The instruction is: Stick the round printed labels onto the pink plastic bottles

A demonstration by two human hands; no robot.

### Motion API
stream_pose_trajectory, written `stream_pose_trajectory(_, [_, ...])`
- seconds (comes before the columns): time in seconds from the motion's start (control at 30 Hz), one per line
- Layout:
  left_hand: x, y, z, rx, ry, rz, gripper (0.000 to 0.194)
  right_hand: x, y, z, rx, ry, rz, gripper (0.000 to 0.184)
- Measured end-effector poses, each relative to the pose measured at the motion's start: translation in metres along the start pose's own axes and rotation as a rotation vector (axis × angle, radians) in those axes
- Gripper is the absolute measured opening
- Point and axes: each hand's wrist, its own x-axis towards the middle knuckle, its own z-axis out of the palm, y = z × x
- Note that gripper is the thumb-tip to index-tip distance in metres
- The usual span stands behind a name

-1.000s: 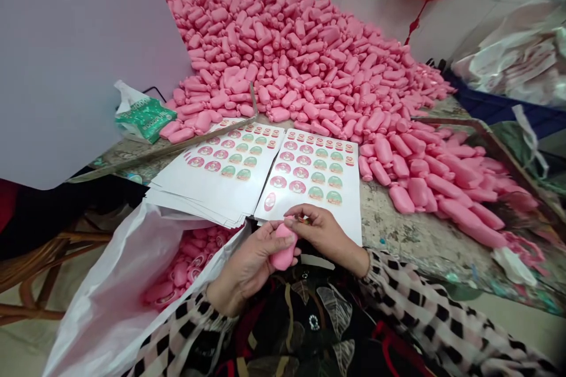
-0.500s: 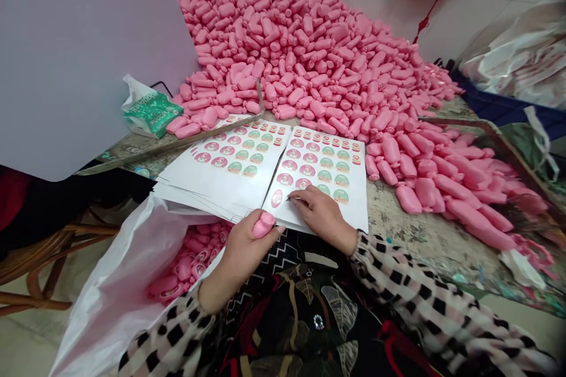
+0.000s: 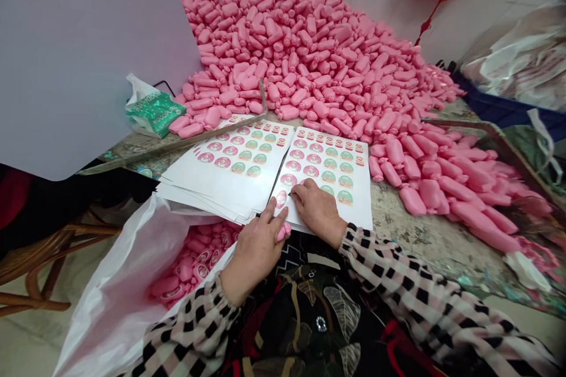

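My left hand [image 3: 256,250] is closed round a small pink plastic bottle [image 3: 284,231], mostly hidden under the fingers. Its fingertips reach the lower edge of a pink oval sticker [image 3: 281,198] on the right-hand sticker sheet [image 3: 361,188]. My right hand [image 3: 319,210] rests on the same sheet, fingers pinched on a thin dark pointed tool [image 3: 290,194]. Only the tool's tip shows, beside the oval sticker, so its kind is unclear. Rows of pink and green stickers cover the sheet above the hands.
Another stack of sticker sheets [image 3: 194,185] lies to the left. Behind is a huge heap of pink bottles [image 3: 300,53], with more at the right [image 3: 455,188]. A white sack [image 3: 110,283] holding labelled pink bottles hangs below the table edge. A green tissue pack [image 3: 154,112] sits at left.
My left hand has moved up and right with the bottle, turning palm down, its fingers now at the oval sticker. My right hand has shifted slightly, its tool still by that sticker.
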Motion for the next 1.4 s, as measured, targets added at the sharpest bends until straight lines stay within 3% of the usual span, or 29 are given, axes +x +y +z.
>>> stream_pose_trajectory(0.73, [0.000,0.006,0.007,0.092,0.013,-0.018,0.049,-0.004,0.003,0.007,0.100,0.039,-0.021,0.031])
stream_pose_trajectory(1.13, [0.001,0.006,0.014,0.139,0.028,-0.013,0.053,-0.009,-0.008,0.022,0.341,0.134,0.157,0.020])
stream_pose_trajectory(1.4, [0.001,0.007,0.014,0.142,0.026,-0.019,0.051,0.000,0.000,0.018,0.520,0.046,0.202,0.019])
